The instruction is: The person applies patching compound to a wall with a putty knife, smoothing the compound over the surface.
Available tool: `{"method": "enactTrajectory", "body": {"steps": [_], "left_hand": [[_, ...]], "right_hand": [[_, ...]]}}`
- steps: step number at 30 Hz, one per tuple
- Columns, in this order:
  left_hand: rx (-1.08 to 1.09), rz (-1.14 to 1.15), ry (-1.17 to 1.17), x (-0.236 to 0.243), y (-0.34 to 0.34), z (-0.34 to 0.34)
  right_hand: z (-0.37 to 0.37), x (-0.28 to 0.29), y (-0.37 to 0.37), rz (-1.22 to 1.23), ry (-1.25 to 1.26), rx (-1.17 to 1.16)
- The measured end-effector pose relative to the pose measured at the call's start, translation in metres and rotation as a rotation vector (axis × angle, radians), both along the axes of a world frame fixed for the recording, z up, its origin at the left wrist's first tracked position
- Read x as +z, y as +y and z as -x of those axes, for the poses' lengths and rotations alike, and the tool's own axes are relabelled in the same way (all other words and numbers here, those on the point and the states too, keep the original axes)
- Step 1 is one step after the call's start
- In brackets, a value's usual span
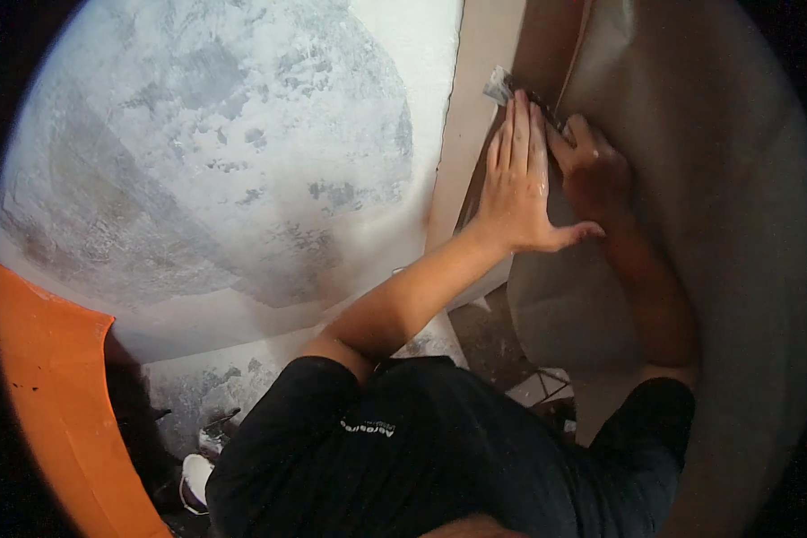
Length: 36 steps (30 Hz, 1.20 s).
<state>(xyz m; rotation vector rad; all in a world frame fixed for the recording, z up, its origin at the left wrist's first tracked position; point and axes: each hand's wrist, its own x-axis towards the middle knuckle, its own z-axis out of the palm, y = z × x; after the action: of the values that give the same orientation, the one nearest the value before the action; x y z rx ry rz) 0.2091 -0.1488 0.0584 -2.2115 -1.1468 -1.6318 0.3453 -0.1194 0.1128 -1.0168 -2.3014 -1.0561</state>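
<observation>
My left hand (520,184) lies flat against a beige vertical strip (472,125) and the edge of a large brown sheet (699,152), fingers straight and thumb spread out to the right. Just right of it, my right hand (592,170) is closed on a narrow dark tool (547,112); a pale, flat piece (498,87) shows at its upper end, just above my left fingertips, too small to make out clearly. The brown sheet stands on the right, behind both hands. My left fingers partly hide the strip's edge and the tool.
A white wall (233,152) with grey, blotchy patches fills the upper left. An orange sheet or panel (58,377) stands at the lower left. Below the wall is a spattered pale floor (184,394) with a white round object (195,484). My dark shirt covers the lower middle.
</observation>
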Motion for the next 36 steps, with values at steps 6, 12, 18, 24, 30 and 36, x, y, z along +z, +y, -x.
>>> {"method": "enactTrajectory", "body": {"steps": [6,12,18,24,30,36], "left_hand": [[-0.005,0.053,-0.059,0.001,-0.004,-0.016],[-0.106,0.101,-0.059,-0.005,-0.013,-0.021],[-0.077,0.067,-0.051,-0.031,-0.031,-0.002],[-0.095,-0.004,-0.144,-0.056,-0.048,0.024],[-0.178,-0.037,-0.093,-0.050,-0.038,0.036],[-0.178,0.086,-0.024,-0.054,-0.026,0.037]], "right_hand": [[-0.013,0.001,-0.002,0.054,-0.017,0.035],[-0.037,-0.008,-0.002,0.099,-0.020,0.060],[-0.012,-0.025,-0.017,0.451,0.280,0.413],[0.032,-0.050,-0.014,0.528,0.468,0.588],[0.026,-0.042,-0.006,1.482,1.050,0.698],[0.020,-0.042,0.002,1.425,0.993,0.574]]}}
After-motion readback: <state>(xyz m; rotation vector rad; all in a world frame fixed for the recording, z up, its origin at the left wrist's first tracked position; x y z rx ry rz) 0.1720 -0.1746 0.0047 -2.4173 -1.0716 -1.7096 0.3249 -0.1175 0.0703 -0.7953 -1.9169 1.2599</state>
